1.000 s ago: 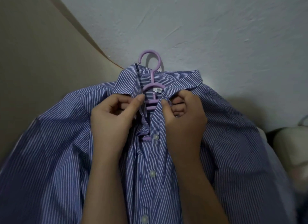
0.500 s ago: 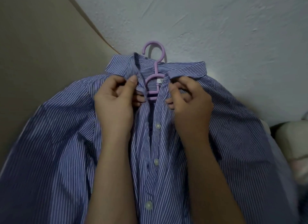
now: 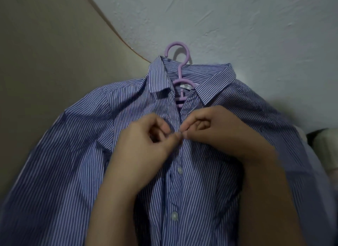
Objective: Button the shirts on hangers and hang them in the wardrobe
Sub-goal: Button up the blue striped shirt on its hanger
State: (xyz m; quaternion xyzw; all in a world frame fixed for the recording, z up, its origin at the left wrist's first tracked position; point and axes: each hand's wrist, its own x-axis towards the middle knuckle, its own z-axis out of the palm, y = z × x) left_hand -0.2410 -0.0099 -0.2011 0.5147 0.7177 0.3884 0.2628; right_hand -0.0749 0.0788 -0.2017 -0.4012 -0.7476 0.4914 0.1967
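Observation:
A blue-and-white striped shirt (image 3: 78, 154) lies spread on a lilac plastic hanger (image 3: 180, 70), whose hook sticks out above the open collar. My left hand (image 3: 144, 148) pinches the left edge of the placket just below the collar. My right hand (image 3: 215, 132) pinches the right edge at the same height, fingertips meeting the left hand's over a small white button. Two more white buttons (image 3: 180, 170) show lower down the placket. My forearms cover much of the shirt's lower front.
The shirt rests against a pale blue-white textured surface (image 3: 237, 26). A beige panel (image 3: 45, 62) fills the left side. At the far right edge sits a pale cushion-like object (image 3: 325, 150).
Both hands have moved down from the collar to the placket below it, and their fingertips now meet at a button. The collar lies flat and open.

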